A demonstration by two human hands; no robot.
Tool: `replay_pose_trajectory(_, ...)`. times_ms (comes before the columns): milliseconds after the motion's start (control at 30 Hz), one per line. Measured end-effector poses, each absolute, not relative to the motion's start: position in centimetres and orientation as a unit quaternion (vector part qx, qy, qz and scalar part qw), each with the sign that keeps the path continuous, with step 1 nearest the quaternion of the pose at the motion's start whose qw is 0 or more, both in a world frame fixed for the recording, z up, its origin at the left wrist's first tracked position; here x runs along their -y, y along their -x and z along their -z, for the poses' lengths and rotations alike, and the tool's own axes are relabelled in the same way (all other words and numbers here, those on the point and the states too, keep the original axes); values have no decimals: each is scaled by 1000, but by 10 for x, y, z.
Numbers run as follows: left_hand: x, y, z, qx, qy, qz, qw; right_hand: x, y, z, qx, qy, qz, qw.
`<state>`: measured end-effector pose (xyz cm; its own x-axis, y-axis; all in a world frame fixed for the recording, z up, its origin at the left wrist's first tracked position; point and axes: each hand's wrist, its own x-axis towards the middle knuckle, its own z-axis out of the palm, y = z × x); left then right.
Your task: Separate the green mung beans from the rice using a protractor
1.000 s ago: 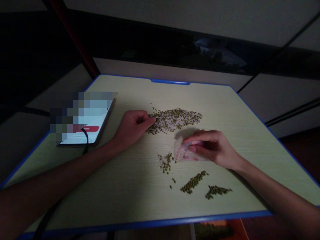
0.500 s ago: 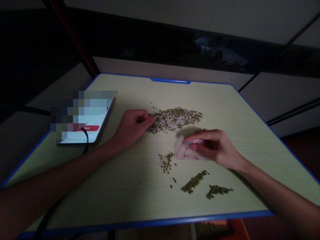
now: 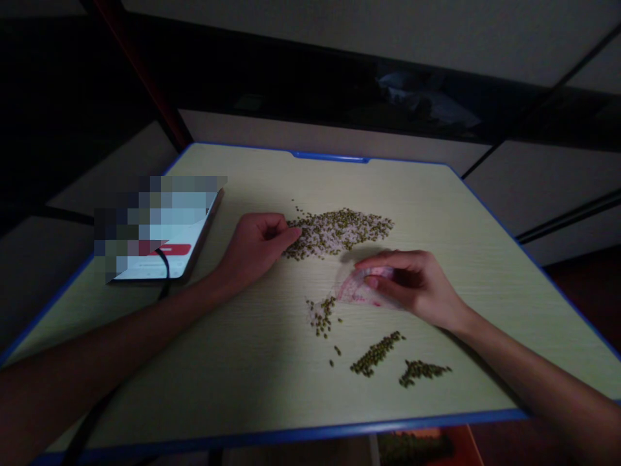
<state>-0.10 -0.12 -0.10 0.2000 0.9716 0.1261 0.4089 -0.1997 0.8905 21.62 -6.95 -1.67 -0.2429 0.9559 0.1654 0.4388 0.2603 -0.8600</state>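
Note:
My right hand [image 3: 418, 285] grips a clear protractor [image 3: 356, 288] with pink markings between thumb and fingers, just above the table. Beyond it lies a long pile of small green beans mixed with white grains [image 3: 339, 231]. At the pile's left end rests my left hand [image 3: 259, 243], its fingers curled and thumb pressed in; what it may hold is hidden. A small patch of beans and white grains [image 3: 321, 316] sits by the protractor's left corner. Nearer me are two narrow heaps of green beans, the left heap [image 3: 376, 354] and the right heap [image 3: 422, 371].
A tablet [image 3: 182, 249] with a lit screen stands at the left of the table [image 3: 252, 388], and a dark cable crosses it. The table has a blue edge. Below the front edge, an orange container [image 3: 473, 443] shows partly. Cabinets stand behind.
The protractor has tilted and shifted slightly left in my right hand, its near edge now slanting. My left hand and the bean heaps look the same.

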Motion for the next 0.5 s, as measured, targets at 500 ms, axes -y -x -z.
replay_pose_trajectory(500, 1, 1, 0, -514, -677, -372, 373, 66, -213, 17, 727, 468, -348, 362)
